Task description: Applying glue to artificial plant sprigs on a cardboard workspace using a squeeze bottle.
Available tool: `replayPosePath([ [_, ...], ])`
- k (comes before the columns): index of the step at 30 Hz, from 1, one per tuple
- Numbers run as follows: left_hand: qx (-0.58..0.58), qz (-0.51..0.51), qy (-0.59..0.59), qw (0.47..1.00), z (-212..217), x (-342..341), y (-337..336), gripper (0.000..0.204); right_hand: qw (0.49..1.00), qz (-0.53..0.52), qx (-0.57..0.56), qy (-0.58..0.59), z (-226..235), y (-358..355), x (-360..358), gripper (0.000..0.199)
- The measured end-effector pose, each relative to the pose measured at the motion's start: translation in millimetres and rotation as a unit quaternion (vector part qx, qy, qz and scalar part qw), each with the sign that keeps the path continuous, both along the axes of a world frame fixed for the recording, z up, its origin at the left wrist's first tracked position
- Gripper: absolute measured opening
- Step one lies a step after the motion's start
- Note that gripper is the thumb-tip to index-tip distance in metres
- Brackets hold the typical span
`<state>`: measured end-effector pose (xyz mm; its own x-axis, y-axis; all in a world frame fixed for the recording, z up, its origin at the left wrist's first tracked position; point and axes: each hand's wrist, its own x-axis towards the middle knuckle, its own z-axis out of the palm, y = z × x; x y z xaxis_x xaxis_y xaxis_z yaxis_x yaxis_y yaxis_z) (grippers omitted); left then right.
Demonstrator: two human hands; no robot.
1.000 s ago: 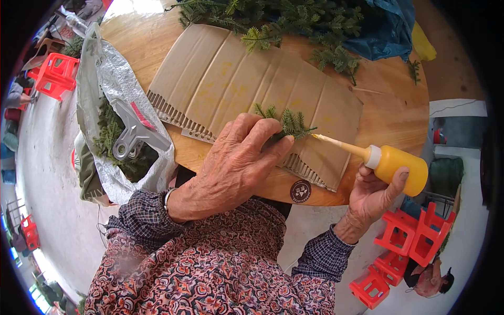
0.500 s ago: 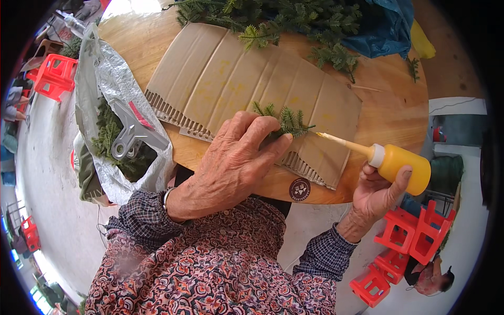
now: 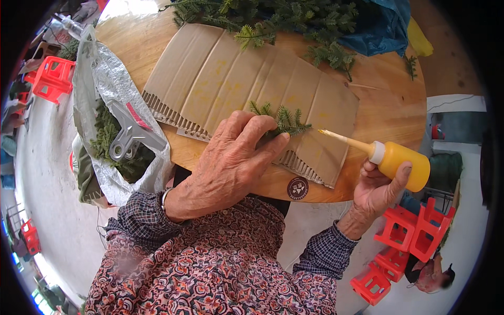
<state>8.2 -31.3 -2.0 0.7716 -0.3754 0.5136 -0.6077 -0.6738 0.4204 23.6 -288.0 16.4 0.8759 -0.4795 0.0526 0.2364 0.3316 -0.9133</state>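
Since the earlier frames, only the yellow squeeze bottle with a long thin nozzle (image 3: 400, 166) has drawn back a little to the right, its tip now just clear of the small green fir-like sprig (image 3: 283, 121); the rest has kept its place. Taking the ribbed brown cardboard sheet (image 3: 236, 79) as the landmark: to its left, on the round wooden surface (image 3: 399, 100), lies a crinkled silver plastic bag (image 3: 113, 86) with green cuttings and a grey metal clamp tool (image 3: 131, 136) on it. At the sheet's near edge the left hand (image 3: 226, 165) lies palm down, fingers pressing the sprig flat onto the cardboard. Right of the sheet the right hand (image 3: 375, 191) is wrapped around the bottle, nozzle pointing left toward the sprig. Beyond the sheet's far edge lie heaped green branches (image 3: 273, 16) and a blue plastic bag (image 3: 383, 26).
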Motion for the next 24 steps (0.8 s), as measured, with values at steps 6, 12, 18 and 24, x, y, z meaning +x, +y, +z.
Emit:
replayPosePath([
  [6,-0.004,0.002,0.006,1.000,0.8,-0.2,-0.2,0.028,1.000,-0.005,0.005,-0.010,0.2,0.7,0.1,0.044],
  [12,-0.045,-0.011,0.014,0.999,-4.1,1.7,2.3,0.028,0.997,0.002,0.073,-0.023,-1.3,-5.8,-0.4,0.042],
  [18,-0.089,0.005,-0.011,0.996,6.9,4.9,12.5,0.027,0.992,0.004,0.124,-0.031,-11.4,0.8,0.8,0.043],
  [24,-0.087,0.181,-0.041,0.979,35.0,-32.4,79.0,0.018,0.992,-0.021,0.120,-0.009,-7.2,6.0,-0.6,0.041],
])
